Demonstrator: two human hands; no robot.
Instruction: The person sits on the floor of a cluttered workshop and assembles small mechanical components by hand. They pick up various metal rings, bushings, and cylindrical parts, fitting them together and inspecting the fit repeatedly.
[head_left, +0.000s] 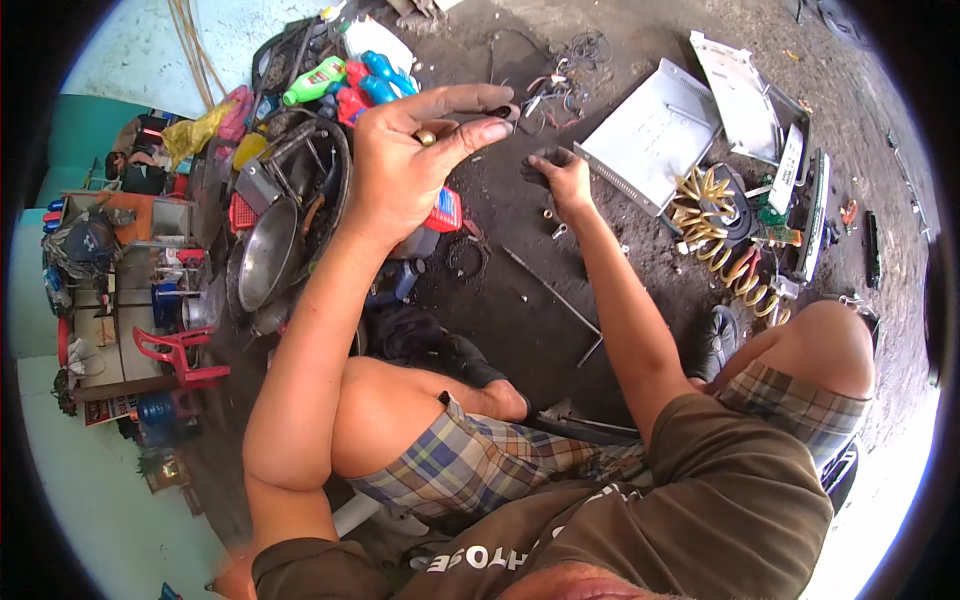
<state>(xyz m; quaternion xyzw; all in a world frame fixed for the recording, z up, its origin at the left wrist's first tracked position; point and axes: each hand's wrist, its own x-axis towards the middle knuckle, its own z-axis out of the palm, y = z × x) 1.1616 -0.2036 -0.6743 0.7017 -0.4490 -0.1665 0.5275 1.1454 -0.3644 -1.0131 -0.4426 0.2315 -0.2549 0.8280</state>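
Note:
My left hand is raised at the upper middle, thumb and fingers pinched together. A small dark piece sits between its fingertips; its kind is too small to make out. A gold-coloured ring shows on one of its fingers. To the right and lower, my right hand is closed above the dark ground, its fingertips blackened and curled in. Whatever it may hold is hidden. Just below that hand, a small brass-coloured nut-like part lies on the ground. Nearby is a small metal fitting.
Right of my hands lie a metal panel, a gold coiled hose and a green circuit board. A thin metal rod crosses the ground before me. Left stand a metal bowl, several bottles and a red chair.

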